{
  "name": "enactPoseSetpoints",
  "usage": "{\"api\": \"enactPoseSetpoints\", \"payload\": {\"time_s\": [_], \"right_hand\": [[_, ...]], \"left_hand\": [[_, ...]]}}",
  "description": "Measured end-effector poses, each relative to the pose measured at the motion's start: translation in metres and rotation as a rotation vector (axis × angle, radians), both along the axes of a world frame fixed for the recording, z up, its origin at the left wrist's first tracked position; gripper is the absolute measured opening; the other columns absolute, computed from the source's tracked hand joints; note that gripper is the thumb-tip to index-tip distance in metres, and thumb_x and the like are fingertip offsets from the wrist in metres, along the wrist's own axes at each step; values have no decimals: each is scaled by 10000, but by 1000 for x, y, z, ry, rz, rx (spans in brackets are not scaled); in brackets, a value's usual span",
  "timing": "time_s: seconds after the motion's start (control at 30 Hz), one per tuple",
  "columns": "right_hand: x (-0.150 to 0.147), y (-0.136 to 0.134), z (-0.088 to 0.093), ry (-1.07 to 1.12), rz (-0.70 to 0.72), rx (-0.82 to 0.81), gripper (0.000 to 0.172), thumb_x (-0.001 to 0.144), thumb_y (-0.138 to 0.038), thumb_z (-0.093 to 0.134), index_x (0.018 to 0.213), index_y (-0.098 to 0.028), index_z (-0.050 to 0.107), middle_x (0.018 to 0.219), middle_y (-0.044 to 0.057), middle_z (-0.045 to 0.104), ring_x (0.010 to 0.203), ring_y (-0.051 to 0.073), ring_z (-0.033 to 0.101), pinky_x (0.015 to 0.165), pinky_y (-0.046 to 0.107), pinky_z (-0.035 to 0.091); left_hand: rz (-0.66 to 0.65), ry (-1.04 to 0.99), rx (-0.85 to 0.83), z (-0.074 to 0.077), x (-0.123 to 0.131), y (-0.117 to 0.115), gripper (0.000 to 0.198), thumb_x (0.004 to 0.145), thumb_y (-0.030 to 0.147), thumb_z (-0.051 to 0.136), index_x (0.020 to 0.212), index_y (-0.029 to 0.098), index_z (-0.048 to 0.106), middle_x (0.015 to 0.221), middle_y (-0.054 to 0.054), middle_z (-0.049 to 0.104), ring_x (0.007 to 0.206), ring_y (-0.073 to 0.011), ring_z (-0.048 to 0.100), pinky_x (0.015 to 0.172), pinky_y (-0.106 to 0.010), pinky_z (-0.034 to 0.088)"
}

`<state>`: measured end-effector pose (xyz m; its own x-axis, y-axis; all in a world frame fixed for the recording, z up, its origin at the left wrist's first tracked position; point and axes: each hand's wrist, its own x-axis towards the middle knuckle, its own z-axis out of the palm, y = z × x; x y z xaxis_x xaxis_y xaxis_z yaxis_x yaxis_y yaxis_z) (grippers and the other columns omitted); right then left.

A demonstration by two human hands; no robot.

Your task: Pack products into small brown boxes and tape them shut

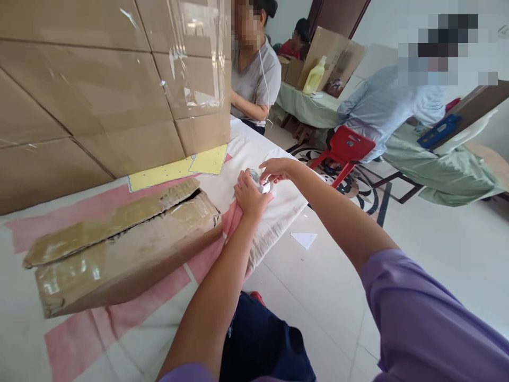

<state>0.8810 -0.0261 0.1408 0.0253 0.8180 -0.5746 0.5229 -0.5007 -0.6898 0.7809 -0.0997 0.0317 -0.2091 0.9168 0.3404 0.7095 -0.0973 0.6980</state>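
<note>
Your left hand (251, 197) is curled, partly closed, around a small white object (264, 188), with the fingers along its far left side and the thumb toward its near side. A round, greyish-green area shows between your fingers; your hands cover too much to tell exactly what the object is. It sits within your left grip, above the end of the tablecloth (284, 206); whether it also rests on the cloth cannot be told.

Your right hand (277, 168) is just beside it, at the upper right, fingers bent and partly spread. Whether those fingertips pinch anything cannot be told.

Left of your grip and nearer to you lies a worn, taped cardboard box (131, 249). Farther left stands a stack of cardboard boxes (99, 79), with yellow sheets (163, 172) along its foot. To the lower right of your grip, a paper scrap (304, 240) lies on the floor. Beyond your grip, a person in a grey shirt (256, 79) is at the table's far side; farther right is a red chair (352, 144).
</note>
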Motion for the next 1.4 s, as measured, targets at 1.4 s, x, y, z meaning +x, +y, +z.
{"api": "enactPoseSetpoints", "payload": {"time_s": [1.4], "right_hand": [[33, -49, -27, 214, -4, 47, 644, 759, -13, 746, 1349, -146, 526, 707, -7, 680, 502, 87, 459, 483, 217, 384]], "left_hand": [[15, 29, 8, -5, 4, 5, 1032, 682, 338, 828, 1563, 218, 302, 1612, -124, 401, 1240, -355, 530, 1071, -436, 457]]}}
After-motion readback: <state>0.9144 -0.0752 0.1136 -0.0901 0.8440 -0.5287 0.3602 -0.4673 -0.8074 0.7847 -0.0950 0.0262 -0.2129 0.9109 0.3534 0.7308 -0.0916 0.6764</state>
